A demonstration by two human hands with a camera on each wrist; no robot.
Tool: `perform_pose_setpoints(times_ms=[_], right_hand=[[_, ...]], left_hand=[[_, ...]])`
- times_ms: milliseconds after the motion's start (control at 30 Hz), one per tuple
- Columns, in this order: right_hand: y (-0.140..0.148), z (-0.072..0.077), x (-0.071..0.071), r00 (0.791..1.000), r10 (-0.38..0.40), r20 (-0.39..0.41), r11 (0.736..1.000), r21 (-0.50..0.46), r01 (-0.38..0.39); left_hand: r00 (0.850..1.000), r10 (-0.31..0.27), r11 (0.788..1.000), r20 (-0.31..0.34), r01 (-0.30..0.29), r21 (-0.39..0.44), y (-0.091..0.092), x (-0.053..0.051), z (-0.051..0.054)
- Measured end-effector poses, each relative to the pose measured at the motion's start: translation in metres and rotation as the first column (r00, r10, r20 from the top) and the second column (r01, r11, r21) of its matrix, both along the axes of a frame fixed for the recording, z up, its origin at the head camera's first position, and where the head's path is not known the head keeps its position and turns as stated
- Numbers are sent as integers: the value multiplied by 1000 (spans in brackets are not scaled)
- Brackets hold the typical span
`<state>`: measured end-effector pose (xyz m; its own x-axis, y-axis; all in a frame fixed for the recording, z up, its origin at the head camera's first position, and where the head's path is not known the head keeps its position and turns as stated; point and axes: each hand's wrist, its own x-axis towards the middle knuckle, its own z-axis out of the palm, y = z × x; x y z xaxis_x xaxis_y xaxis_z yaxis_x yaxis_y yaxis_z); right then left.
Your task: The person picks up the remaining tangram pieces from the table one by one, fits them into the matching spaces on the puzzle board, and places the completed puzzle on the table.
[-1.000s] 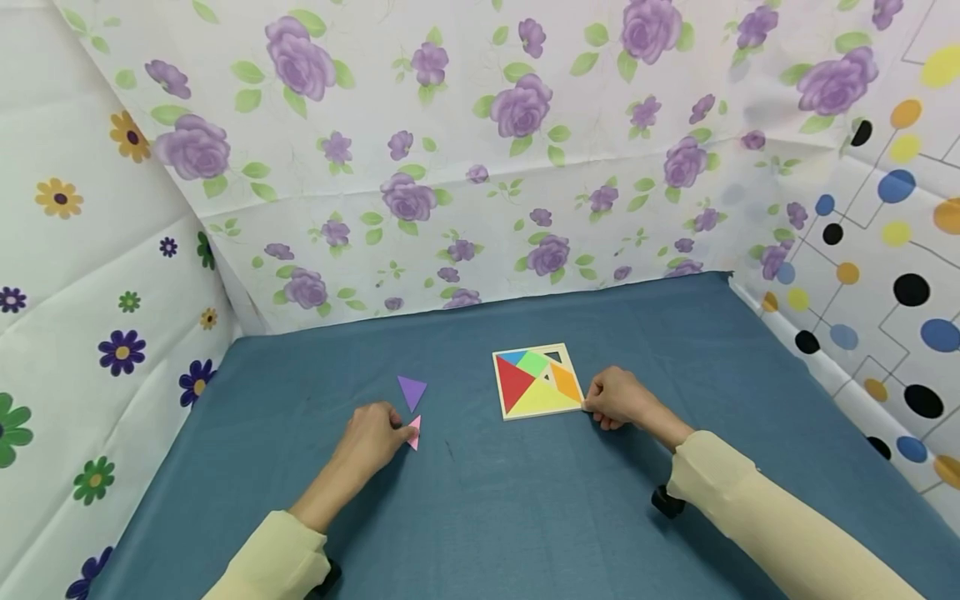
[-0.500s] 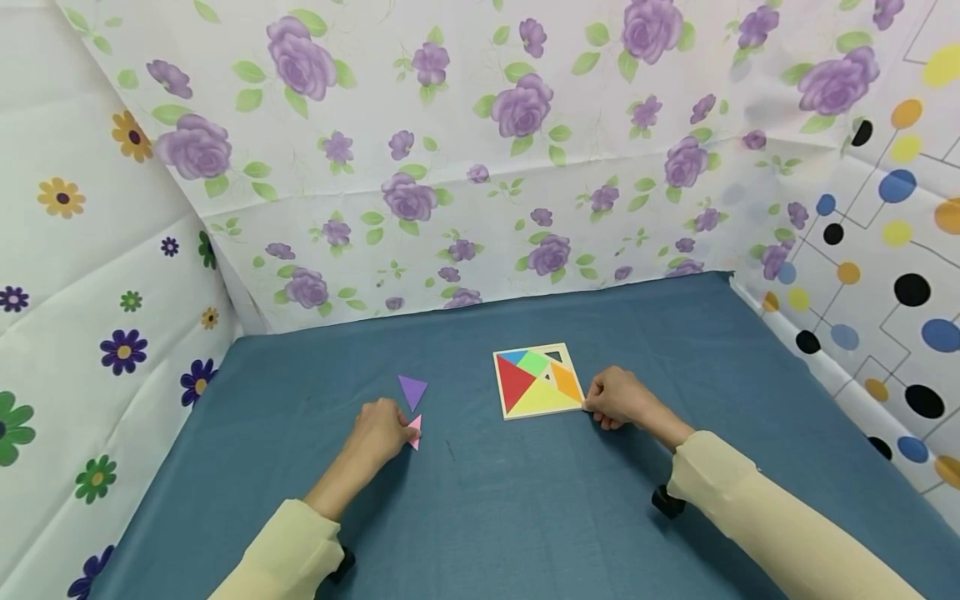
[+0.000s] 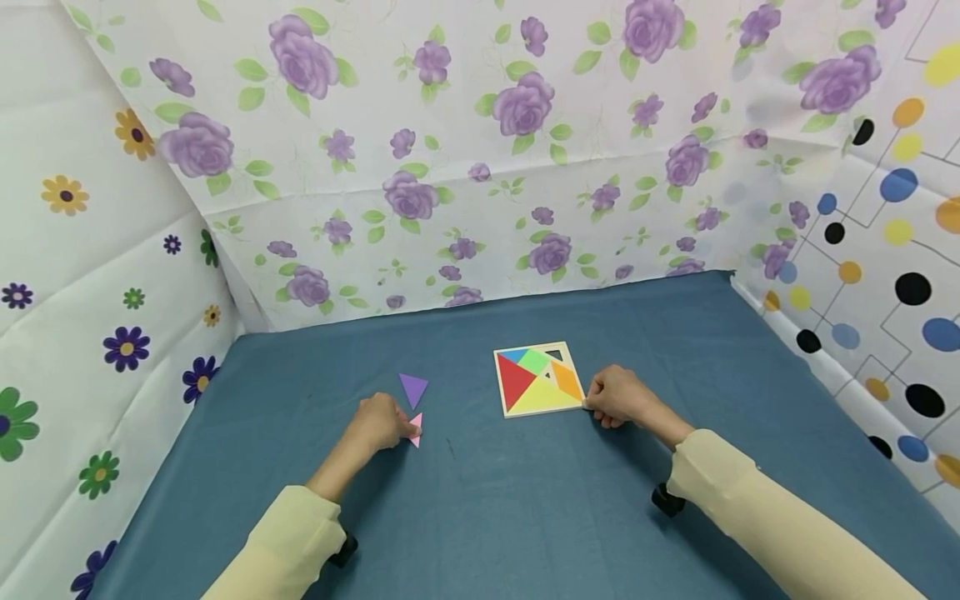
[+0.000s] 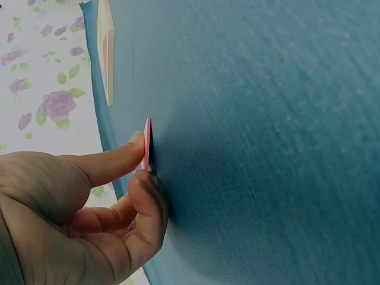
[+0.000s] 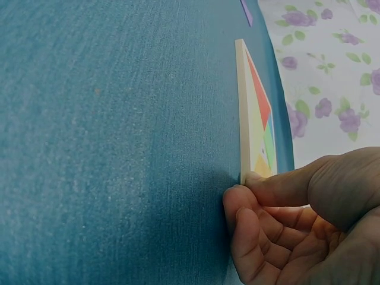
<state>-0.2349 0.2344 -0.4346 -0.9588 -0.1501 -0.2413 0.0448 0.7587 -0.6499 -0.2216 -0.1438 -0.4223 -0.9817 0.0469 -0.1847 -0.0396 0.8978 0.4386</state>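
My left hand [image 3: 377, 423] pinches a small pink triangle piece [image 3: 417, 423] between thumb and fingers, low over the blue cloth. In the left wrist view, the pink piece [image 4: 148, 139] shows nearly edge-on, with dark shadow beneath it. A purple triangle piece [image 3: 413, 389] lies flat just beyond that hand. To the right is a square wooden tangram tray [image 3: 543, 412] bearing red, blue, green, yellow and orange pieces; dark gaps show at its upper right and near its middle. My right hand [image 3: 618, 398] pinches the tray's near right corner, thumb on top.
Blue cloth [image 3: 495, 500] covers the tabletop. A flowered white sheet [image 3: 465, 208] hangs along the back edge, with patterned sheets at the left and right sides. A dark band with a small black device [image 3: 667, 500] is at the right wrist.
The left forearm and wrist have shifted slightly forward, while the fingers stay on the pink triangle piece. The right hand and the tray hold their place.
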Motion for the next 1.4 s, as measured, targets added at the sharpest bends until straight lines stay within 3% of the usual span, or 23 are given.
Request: perform_pose_setpoints(times_ms=[367,600,967,1400], right_hand=[[0,0,1,1000,13,-13,1000,-19,-13],[0,0,1,1000,13,-15,999,-30,-14],[2,0,0,1000,10,12,1000,-18,-10],[1,-1,1,1000,14,-12,1000,-11,-14]], left_hand=[[994,63,993,83,-72,98,1,1,1],[992,80,986,97,-93,137,2,5,3],[999,11,980,39,-19,197,11,13,18],[998,-69,951,3,65,302,48,10,34]])
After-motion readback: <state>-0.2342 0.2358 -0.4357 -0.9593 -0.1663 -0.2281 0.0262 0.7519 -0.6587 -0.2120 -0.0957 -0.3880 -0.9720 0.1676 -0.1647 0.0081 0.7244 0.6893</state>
